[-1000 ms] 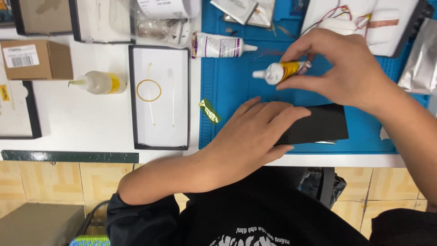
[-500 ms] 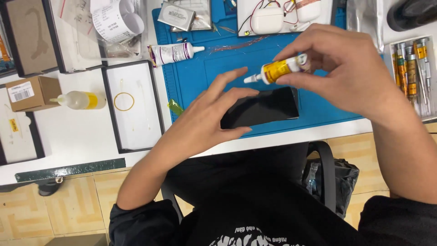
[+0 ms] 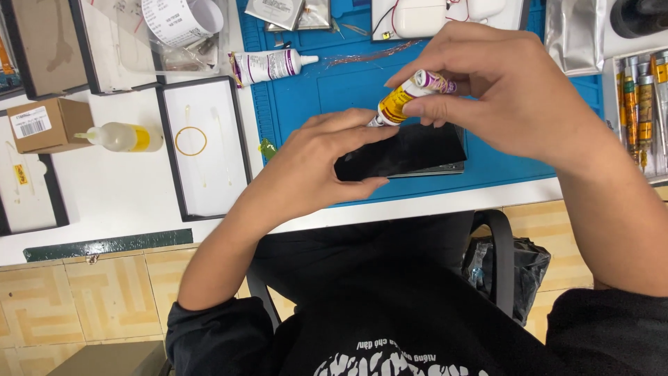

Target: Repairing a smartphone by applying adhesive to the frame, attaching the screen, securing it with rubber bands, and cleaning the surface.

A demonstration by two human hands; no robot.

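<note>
My right hand (image 3: 501, 90) pinches a small yellow glue tube (image 3: 407, 96), nozzle tilted down-left toward a black phone (image 3: 410, 150). The phone lies screen-dark on the blue work mat (image 3: 306, 90), close to the table's front edge. My left hand (image 3: 313, 163) rests over the phone's left end, thumb under its near edge and forefinger stretched along its far edge, touching the tube's tip. Part of the phone is hidden under my left hand.
A white glue tube (image 3: 268, 66) lies on the mat's far left. A white tray (image 3: 205, 146) with a yellow ring, a squeeze bottle (image 3: 122, 137) and a cardboard box (image 3: 45, 125) sit to the left. Screwdrivers (image 3: 640, 104) stand at the right. A white case (image 3: 417, 17) lies at the back.
The view has shifted, so everything sits further right and lower. My right hand brought the tube's tip down onto the phone's left end, and my left hand closed on that end.
</note>
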